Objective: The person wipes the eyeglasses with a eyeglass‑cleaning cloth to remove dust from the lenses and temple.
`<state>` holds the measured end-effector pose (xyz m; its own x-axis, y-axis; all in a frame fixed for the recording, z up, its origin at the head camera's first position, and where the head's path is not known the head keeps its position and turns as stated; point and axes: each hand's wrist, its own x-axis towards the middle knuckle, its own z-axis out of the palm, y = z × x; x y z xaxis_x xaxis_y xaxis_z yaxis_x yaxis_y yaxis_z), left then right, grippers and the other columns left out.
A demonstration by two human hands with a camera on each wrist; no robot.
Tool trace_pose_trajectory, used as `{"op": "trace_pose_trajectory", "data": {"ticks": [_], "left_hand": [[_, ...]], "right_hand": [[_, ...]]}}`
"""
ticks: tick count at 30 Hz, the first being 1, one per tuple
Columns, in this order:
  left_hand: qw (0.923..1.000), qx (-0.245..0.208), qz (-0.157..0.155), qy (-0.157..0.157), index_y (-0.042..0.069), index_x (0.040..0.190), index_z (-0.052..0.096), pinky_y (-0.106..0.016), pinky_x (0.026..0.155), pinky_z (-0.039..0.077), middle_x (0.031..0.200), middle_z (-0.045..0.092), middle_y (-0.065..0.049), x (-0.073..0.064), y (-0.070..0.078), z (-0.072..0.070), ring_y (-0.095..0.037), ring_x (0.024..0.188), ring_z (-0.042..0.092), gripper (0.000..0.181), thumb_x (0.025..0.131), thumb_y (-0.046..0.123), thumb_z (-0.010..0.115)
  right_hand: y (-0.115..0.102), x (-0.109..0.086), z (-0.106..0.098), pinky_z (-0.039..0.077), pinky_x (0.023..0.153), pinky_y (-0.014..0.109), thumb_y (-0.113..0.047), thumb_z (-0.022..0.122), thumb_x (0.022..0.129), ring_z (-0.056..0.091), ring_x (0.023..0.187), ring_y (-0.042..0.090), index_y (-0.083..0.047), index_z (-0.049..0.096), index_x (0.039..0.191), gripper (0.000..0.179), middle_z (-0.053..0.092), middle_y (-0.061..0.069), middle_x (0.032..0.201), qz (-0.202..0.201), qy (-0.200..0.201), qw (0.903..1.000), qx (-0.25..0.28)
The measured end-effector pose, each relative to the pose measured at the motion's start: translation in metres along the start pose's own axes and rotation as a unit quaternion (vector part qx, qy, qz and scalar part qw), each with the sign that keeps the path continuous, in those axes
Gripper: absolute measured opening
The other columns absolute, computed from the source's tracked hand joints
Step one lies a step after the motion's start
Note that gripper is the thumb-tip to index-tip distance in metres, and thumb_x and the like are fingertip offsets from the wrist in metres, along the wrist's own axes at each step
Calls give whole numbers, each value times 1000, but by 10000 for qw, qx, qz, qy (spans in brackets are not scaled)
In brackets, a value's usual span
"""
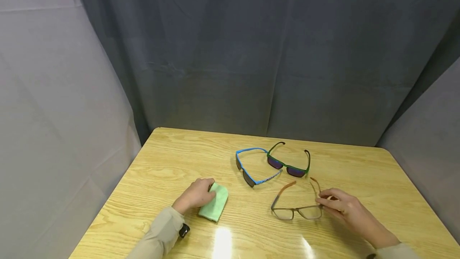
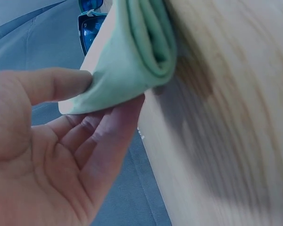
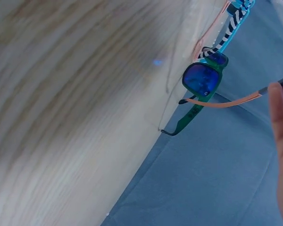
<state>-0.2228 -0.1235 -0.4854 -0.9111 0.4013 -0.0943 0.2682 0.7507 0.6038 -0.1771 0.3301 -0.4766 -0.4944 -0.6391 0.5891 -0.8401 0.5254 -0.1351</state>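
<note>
A folded light green cloth [image 1: 214, 203] lies at the front left of the table, and my left hand [image 1: 197, 195] pinches its edge. In the left wrist view the thumb presses on one side of the cloth [image 2: 118, 75] while the fingers lie along the other. My right hand [image 1: 339, 207] holds clear-lensed eyeglasses [image 1: 296, 210] by the right temple, near the hinge. Their temples are unfolded and have orange-brown tips. Seen from the right wrist, the orange temple tip [image 3: 226, 103] extends away from the fingers, which are partly cut off by the frame edge.
Blue-framed sunglasses [image 1: 245, 173] with a patterned temple lie mid-table, unfolded. Green-framed sunglasses [image 1: 285, 165] with dark lenses lie beside them, farther back and to the right. The wooden table [image 1: 172, 159] is bordered by a dark curtain [image 1: 215, 71] behind and pale curtains at the sides.
</note>
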Motion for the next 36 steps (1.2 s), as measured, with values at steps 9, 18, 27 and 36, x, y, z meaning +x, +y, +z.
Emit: {"op": "trace_pose_trajectory", "data": {"ticks": [9,18,27,36], "left_hand": [[9995,-237,119,142,9,75,43,-22,43,26,58,31,3,1,2,-2,-10,46,28,16,91,9,49],[9947,-969,116,318,9,84,50,-22,46,36,67,45,-1,3,7,-6,-11,53,41,11,94,8,47],[9847,-1642,87,577,4,87,58,-23,50,40,70,49,-1,6,12,-5,-12,60,46,10,93,11,53],[9697,-2346,53,682,2,91,66,-28,53,51,77,62,-5,6,21,0,-12,60,57,17,93,15,56]], "right_hand": [[-5,12,-1,46,75,8,-33,45,99,64,80,10,-4,74,96,40,64,1,96,-106,481,9987,161],[-5,26,-3,49,65,10,-19,63,90,65,77,5,-6,74,95,18,68,1,90,73,982,9936,557],[-7,37,-6,50,65,12,18,76,61,65,74,5,-5,75,92,39,69,1,86,421,1110,9901,746],[-11,48,-2,51,65,13,24,73,58,65,73,10,0,74,94,44,70,10,82,335,1351,9820,1277]]}}
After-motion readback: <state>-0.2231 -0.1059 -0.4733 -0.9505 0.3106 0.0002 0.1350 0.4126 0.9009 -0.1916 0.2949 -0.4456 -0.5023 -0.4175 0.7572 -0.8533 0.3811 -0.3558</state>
